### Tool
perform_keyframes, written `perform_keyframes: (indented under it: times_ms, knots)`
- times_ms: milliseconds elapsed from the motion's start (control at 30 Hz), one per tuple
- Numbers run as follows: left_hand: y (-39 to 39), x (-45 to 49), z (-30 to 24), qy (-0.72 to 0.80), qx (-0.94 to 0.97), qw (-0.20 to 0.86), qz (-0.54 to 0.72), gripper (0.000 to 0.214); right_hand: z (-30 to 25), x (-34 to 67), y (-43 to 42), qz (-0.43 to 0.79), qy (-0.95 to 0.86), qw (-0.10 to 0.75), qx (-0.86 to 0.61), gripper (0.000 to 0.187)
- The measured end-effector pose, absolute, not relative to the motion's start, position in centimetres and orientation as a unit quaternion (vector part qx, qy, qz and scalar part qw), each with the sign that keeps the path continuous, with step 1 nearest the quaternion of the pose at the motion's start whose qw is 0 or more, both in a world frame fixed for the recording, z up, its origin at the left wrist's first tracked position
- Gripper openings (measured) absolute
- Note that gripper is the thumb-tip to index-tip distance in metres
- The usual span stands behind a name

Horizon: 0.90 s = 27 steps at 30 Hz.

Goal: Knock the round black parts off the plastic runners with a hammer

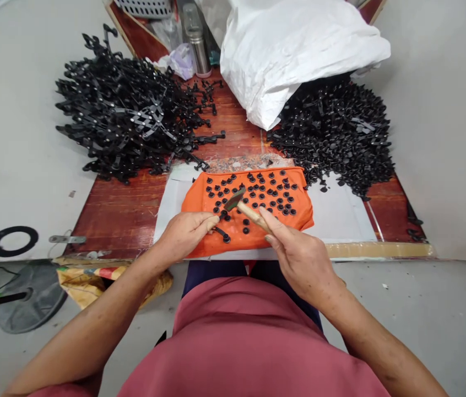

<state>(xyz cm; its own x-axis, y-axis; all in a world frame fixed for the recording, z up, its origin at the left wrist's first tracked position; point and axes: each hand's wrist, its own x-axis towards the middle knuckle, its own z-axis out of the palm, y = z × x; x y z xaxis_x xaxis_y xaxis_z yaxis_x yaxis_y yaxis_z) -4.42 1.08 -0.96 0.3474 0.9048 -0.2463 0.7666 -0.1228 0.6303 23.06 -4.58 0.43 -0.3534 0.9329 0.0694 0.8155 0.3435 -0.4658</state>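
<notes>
An orange cloth-covered pad lies at the table's front, dotted with small round black plastic pieces. My right hand is wrapped round the wooden handle of a small hammer. The hammer's dark metal head is over the left half of the pad, close to my left fingertips. My left hand pinches a black jointed plastic part at the pad's left side. One rounded end of that part lies on the cloth; the rest is partly hidden by my fingers and the hammer head.
A tall heap of black jointed parts stands back left. Small black pieces are piled back right beneath a white sack. A steel bottle and a grey basket are at the back. Tape covers part of the front edge.
</notes>
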Motion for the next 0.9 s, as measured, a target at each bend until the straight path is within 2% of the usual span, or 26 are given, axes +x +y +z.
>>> perform_keyframes:
  times_ms: [100, 300, 400, 633, 767, 900]
  knots:
    - [0.9, -4.7, -0.9, 0.553, 0.721, 0.394, 0.138, 0.048, 0.4, 24.0, -4.8, 0.21, -0.778, 0.216, -0.551, 0.055]
    - [0.1, -4.5, -0.2, 0.555, 0.618, 0.516, 0.21, 0.042, -0.5, 25.3, -6.3, 0.264, -0.742, 0.241, -0.567, 0.054]
    - [-0.5, -4.4, 0.2, 0.562, 0.51, 0.592, 0.272, 0.046, -1.1, 25.6, -7.3, 0.277, -0.739, 0.255, -0.558, 0.055]
    - [-2.5, -3.1, 1.0, 0.37, 0.302, 0.805, 0.351, 0.047, -2.4, 26.0, -8.4, 0.291, -0.723, 0.268, -0.566, 0.054]
    - [-3.8, -1.8, 0.7, 0.336, 0.228, 0.841, 0.358, 0.051, -2.7, 26.4, -8.6, 0.32, -0.715, 0.271, -0.56, 0.054]
    - [-4.4, -1.3, 0.2, 0.413, 0.296, 0.788, 0.347, 0.033, -3.0, 27.3, -9.0, 0.307, -0.706, 0.265, -0.581, 0.052]
